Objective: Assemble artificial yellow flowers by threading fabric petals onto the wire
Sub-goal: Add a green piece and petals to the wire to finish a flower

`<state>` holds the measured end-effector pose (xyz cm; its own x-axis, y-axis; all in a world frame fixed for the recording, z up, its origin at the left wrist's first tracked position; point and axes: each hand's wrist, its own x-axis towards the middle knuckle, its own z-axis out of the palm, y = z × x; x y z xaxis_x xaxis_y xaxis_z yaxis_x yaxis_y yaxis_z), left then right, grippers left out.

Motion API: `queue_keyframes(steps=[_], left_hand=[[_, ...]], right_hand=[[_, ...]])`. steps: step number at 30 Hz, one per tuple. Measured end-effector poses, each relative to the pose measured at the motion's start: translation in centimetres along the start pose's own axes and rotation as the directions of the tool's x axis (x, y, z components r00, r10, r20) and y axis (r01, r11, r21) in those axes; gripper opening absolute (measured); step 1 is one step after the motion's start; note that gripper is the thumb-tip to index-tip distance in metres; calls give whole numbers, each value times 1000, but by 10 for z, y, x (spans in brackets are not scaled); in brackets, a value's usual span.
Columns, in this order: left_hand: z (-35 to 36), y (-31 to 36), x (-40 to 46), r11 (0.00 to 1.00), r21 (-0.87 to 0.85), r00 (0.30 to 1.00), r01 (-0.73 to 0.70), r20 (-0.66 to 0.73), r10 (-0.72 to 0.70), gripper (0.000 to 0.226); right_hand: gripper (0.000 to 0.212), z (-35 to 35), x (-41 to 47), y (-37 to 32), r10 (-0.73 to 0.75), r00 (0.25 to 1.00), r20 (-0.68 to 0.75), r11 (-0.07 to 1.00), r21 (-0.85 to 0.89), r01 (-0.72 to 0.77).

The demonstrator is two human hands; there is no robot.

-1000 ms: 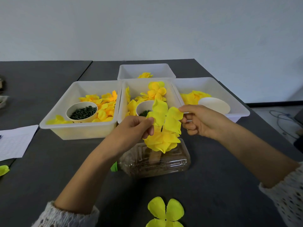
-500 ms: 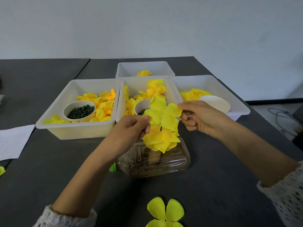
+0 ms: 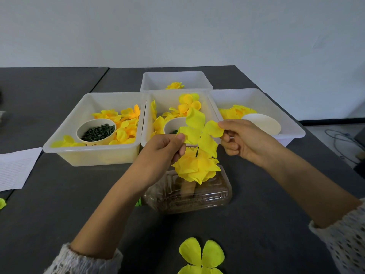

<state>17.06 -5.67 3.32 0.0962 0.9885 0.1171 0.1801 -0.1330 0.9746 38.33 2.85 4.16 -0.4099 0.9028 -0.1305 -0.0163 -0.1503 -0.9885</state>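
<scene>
A yellow fabric petal piece (image 3: 199, 131) with several lobes hangs in the air between my hands. My left hand (image 3: 166, 149) pinches its left lobe and my right hand (image 3: 240, 138) pinches its right lobe. A thin dark wire (image 3: 197, 151) shows just under the piece, and it runs down into a bunch of stacked yellow petals (image 3: 196, 168). That bunch stands over a clear plastic bottle (image 3: 189, 194) lying on its side on the dark table. Another yellow petal piece (image 3: 201, 256) lies flat on the table near me.
Four white bins stand beyond the bottle: left bin (image 3: 65, 143) with petals and a cup of green bits (image 3: 96, 132), middle bin (image 3: 150, 107) with petals and a cup, right bin (image 3: 292, 127) with petals and a white bowl (image 3: 262, 123), far bin (image 3: 175, 78). Paper (image 3: 15, 169) lies left.
Both hands have spread the petal piece wider and a little higher above the stacked petals. The wire now shows between the piece and the bunch.
</scene>
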Motion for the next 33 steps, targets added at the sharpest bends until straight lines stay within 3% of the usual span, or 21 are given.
queue_keyframes(steps=[12,23,33], left_hand=[[-4,-16,-3,995,74,997,74,18,-75,51],[-2,-30,-15,905,401,990,139,-39,-135,50],[-15,-25,-15,881,458,975,123,110,-194,53]], right_hand=[[30,7,-4,17,84,992,-95,984,-146,-98],[38,13,-9,42,26,993,-117,908,-414,-72],[33,10,-9,44,-44,997,-67,857,-516,4]])
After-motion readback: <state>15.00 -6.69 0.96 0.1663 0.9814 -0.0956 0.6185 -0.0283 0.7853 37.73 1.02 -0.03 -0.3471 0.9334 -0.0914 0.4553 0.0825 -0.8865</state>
